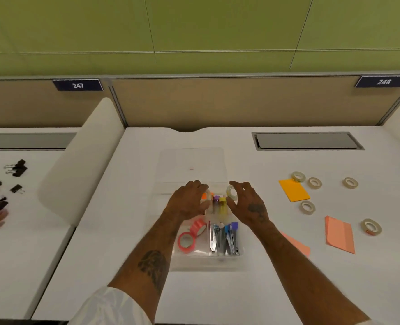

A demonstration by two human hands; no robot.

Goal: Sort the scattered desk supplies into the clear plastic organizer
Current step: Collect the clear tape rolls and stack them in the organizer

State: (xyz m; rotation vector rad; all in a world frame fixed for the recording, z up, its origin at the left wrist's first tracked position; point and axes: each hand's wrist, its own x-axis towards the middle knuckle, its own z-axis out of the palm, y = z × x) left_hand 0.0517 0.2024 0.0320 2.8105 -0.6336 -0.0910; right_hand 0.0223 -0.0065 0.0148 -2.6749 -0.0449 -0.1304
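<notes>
a: two forearms stretch from the near edge of the desk (124, 254), one on each side of the clear organizer (206, 158). how much room is around it?
b: on the left, bare white desktop runs up to the curved white divider (81, 160). on the right, a pink sticky note (297, 246) lies partly under the right forearm.
a: and the organizer itself?
b: it sits mid-desk, its long axis running straight away from the person and its short near wall towards the front edge. the nearest compartments hold two pink tape rolls (190, 235) on the left and a row of metal tools (226, 240) on the right. the tools are too blurred to name, and they lie along that same axis.
a: hands?
b: both hang over the middle section, above the highlighters (218, 202), whose coloured caps point away. the right hand (248, 205) pinches a clear tape roll (231, 192) between thumb and fingers, the roll standing on edge. the left hand (187, 202) has its fingers curled down. i cannot tell whether it grips anything.
a: farther out?
b: the far compartment holds only a small pink speck (191, 168). to the right, well apart from the organizer, five loose tape rolls (307, 207) lie flat around an orange sticky note (293, 190) and a second pink note (339, 234). a grey hatch (306, 140) sits near the back edge. binder clips (18, 167) lie on the next desk, past the divider.
</notes>
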